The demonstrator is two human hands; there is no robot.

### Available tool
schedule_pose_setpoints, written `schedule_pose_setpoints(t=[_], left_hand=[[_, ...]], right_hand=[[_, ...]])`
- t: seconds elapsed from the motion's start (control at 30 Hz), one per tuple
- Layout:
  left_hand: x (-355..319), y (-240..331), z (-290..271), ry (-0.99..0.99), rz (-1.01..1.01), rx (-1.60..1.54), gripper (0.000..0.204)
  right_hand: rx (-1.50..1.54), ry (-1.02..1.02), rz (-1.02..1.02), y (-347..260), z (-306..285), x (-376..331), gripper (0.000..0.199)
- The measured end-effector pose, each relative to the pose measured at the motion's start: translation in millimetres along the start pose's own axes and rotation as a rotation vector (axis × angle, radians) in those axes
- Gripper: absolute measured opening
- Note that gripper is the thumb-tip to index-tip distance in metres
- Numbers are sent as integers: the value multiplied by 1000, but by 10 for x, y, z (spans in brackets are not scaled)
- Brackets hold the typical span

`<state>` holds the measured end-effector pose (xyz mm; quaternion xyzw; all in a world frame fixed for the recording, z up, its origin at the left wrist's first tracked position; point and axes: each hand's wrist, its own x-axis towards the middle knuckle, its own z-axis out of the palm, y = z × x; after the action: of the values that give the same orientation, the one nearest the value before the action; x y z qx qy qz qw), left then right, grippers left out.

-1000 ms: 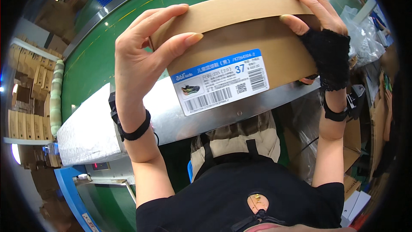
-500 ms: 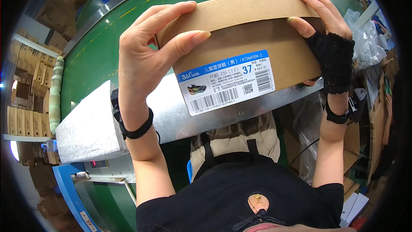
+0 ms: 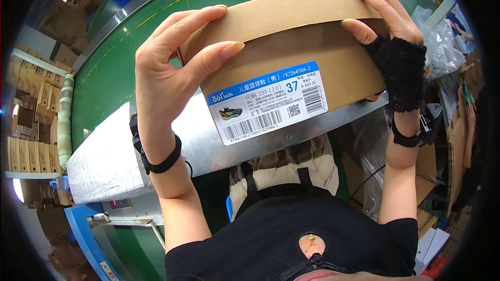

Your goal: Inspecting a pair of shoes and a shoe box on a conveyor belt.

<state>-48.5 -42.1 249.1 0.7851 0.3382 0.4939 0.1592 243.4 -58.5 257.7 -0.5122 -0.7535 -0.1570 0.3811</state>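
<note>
A brown cardboard shoebox (image 3: 291,44) is in front of me above the metal edge of the bench, its lid (image 3: 302,10) on top. On the wall facing me sits a white and blue label (image 3: 271,103) with a small shoe picture and barcodes. My left hand (image 3: 179,47) grips the lid's left end, thumb on the front and fingers over the top. At the right end my right hand (image 3: 393,36), in a black fingerless glove, holds the lid the same way. Whether the box rests on the bench is hard to tell.
A green conveyor belt (image 3: 120,73) curves behind the box. Left of my arm lies a silver-wrapped block (image 3: 104,161), with stacked cartons (image 3: 31,151) on shelves beyond. Clear plastic bags (image 3: 437,47) lie at the right, above open cartons (image 3: 424,171).
Both hands and the shoebox have shifted slightly to the left in the picture. My grip on the lid's ends looks the same.
</note>
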Motion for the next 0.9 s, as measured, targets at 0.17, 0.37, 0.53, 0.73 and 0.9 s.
schedule_pose_setpoints(t=[0.17, 0.37, 0.53, 0.73, 0.9], left_hand=[[-10, 28, 0, 2, -6, -1, 42], [-11, 16, 6, 3, 18, 18, 42], [-20, 25, 17, 8, 10, 27, 42], [-23, 44, 0, 6, 4, 38, 42], [-17, 2, 21, 0, 12, 33, 41]], right_hand=[[-13, 3, -9, 29, -5, -13, 42], [2, 3, 0, 37, 3, -28, 43], [12, 11, -21, 49, 2, -42, 43], [29, 16, -27, 26, -5, -33, 43], [9, 29, -15, 13, -4, -38, 42]])
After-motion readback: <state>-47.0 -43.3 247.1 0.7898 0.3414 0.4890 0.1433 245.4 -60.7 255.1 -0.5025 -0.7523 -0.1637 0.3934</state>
